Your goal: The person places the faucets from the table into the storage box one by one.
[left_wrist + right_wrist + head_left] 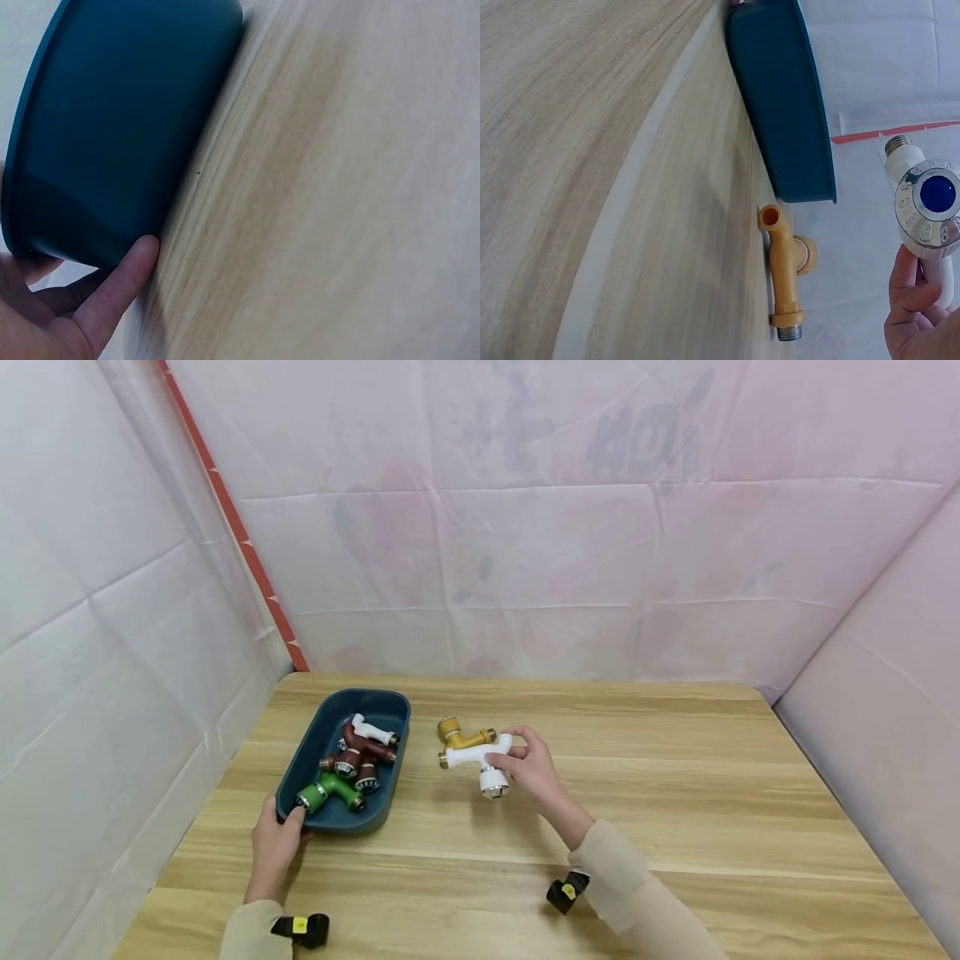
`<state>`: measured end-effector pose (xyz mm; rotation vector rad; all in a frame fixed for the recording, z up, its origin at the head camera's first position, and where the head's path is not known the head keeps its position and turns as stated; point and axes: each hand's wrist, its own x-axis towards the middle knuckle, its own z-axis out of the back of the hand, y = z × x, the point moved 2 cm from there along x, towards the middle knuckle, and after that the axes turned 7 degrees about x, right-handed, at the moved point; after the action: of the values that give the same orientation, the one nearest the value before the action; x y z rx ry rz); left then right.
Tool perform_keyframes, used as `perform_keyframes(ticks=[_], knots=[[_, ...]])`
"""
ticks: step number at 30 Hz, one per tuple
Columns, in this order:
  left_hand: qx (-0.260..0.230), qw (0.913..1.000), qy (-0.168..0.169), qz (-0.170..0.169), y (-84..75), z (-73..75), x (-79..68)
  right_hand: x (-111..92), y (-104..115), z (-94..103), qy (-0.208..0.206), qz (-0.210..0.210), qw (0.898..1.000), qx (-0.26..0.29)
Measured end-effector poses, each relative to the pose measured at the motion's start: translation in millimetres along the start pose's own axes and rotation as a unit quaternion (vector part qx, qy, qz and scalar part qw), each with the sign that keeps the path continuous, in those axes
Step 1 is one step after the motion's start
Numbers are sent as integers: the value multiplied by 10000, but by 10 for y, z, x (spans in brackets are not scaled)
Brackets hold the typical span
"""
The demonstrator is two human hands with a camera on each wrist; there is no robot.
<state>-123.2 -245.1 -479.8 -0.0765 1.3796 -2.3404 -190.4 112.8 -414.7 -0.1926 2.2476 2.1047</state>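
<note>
My right hand point(528, 768) pinches a white plastic tap point(472, 755) by its spout end, raised over the table. Its ribbed knob hangs down; in the right wrist view the knob's silver face with a blue centre point(937, 193) shows. Behind it lies a yellow tap point(470, 740) on the wood, partly covered in the head view. With my left hand point(275, 837) I grip the near left corner of a dark blue plastic basin point(397, 781), thumb at the rim and other fingers against the outer wall. Inside are a green tap point(337, 787), brown taps point(363, 743) and a white tap point(372, 729).
The wooden table point(637, 810) extends far to the right. White sheets point(540, 552) close it in at the back and both sides, with a red strip point(240, 527) at the back left corner. Each wrist wears a small black camera point(302, 928).
</note>
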Motion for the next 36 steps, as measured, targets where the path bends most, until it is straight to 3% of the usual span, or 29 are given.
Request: perform_keyframes(ticks=[17,36], knots=[[63,10000,-5,69,-7,0,-4,123,89,-158,-300,-18,9993,-206],[46,10000,3,71,-21,2,-14,267,159,-369,-268,164,9994,-116]])
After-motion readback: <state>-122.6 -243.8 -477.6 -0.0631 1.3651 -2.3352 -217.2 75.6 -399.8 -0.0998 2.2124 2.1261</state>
